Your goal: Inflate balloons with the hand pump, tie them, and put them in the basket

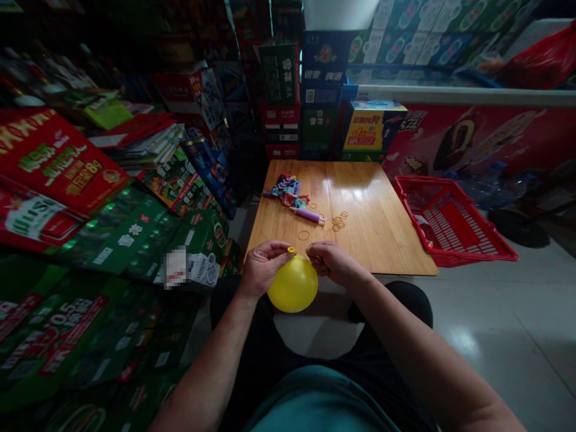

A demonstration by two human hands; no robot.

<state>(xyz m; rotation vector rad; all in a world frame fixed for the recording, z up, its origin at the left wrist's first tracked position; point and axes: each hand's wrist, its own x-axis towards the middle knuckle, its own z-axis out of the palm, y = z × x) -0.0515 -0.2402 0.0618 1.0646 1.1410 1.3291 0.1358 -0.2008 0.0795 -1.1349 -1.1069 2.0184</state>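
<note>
A yellow inflated balloon (293,287) hangs between my hands, over my lap at the table's near edge. My left hand (264,267) pinches its neck, and the rolled opening shows above the fingertips. My right hand (330,261) is closed at the balloon's upper right side; what its fingers hold, if anything, is too small to make out. On the wooden table (369,210) lie a purple hand pump (308,215), a heap of colourful balloons (287,189) and several tan rubber bands (339,221).
A red plastic basket (459,225) stands right of the table. Stacked drink cartons (130,231) crowd the left side. Behind the table are more boxes (321,90) and a chest freezer (472,129) with a red bag (542,60) on top.
</note>
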